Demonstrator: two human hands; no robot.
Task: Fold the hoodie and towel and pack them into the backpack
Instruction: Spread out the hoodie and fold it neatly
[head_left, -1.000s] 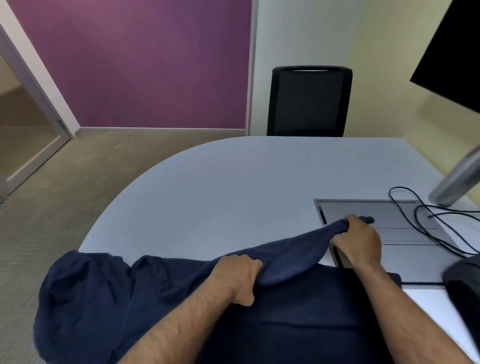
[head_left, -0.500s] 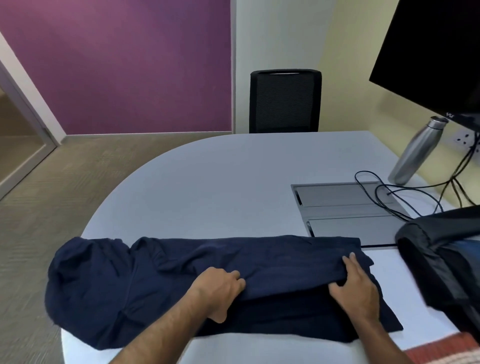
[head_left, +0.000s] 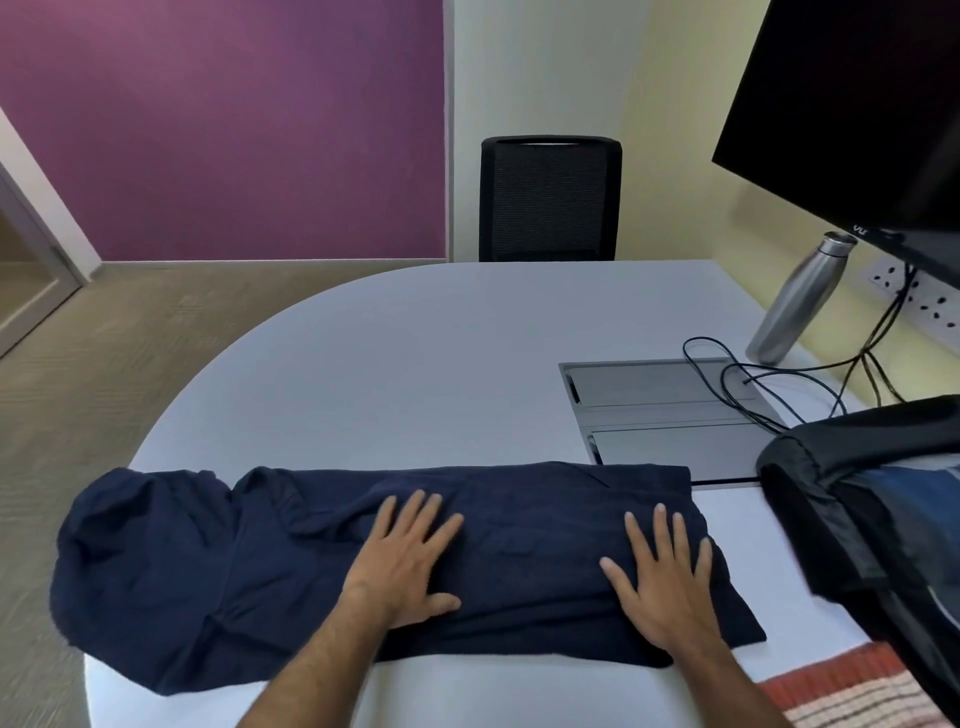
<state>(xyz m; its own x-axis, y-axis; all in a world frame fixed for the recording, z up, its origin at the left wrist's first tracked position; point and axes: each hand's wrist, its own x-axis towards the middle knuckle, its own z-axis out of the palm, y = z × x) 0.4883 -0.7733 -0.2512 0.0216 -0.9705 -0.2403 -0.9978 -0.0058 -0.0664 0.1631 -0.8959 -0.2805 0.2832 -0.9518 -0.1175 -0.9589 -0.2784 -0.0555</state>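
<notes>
Left hand (head_left: 402, 564) and right hand (head_left: 662, 582) flat on folded navy hoodie (head_left: 519, 525), backpack (head_left: 852, 499) beside

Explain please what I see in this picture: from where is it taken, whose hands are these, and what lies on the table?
There is no machine. A person wears a camera on the head, looking forward and down, so the arms enter from below. The left hand and right hand lie flat with straight fingers on a dark blue hoodie, folded long on the grey table. Nothing is held. At the right stands an open black backpack; a striped towel shows at the bottom corner. Farther back stand a metal bottle, a monitor and a chair.
</notes>
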